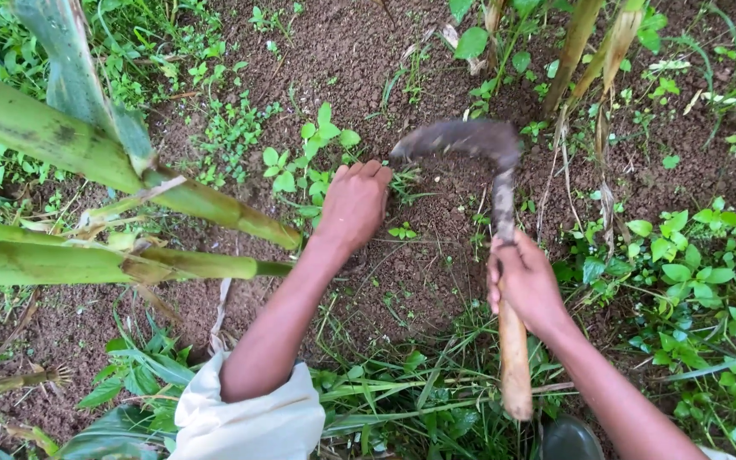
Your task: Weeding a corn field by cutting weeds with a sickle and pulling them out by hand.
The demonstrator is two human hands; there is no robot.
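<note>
Two bare hands in head view, both low over dark crumbly soil (359, 51). My read from the remote feed, quick notes:

L hand (353, 204): knuckles up, fingers curled down and bunched narrow into a small clump of grass (402, 181) at ground level. Looks like a pinch on the blades, but the fingertips are hidden under the hand, so I can't tell how much is actually held. White rolled sleeve (244, 417) sits at the elbow, forearm bare.

R hand (526, 281): fist wrapped tight round the pale wooden handle (514, 362) of a sickle (479, 140). Handle butt sticks out below the fist toward the bottom edge. Dark curved blade rises from the fist, then hooks over to the left; its tip sits just beside the L fingertips, right by the grass clump. Blade is blurred, so whether it touches soil or grass I can't tell.

Around them:
- Thick green stalks (53, 136) lie slanting across the left side, w/ dry leaf sheaths, ends near the L wrist but apart from it.
- Upright stalks (577, 51) stand top right, behind the blade.
- Small broad-leaf weeds (308, 153) just left of the L hand; denser leafy weeds (692, 255) on the right, near the R forearm.
- Cut grass blades (402, 400) lie flat btw the two forearms at the bottom.
- Dark rounded boot toe (568, 439) at the bottom edge, under the handle butt.
</note>
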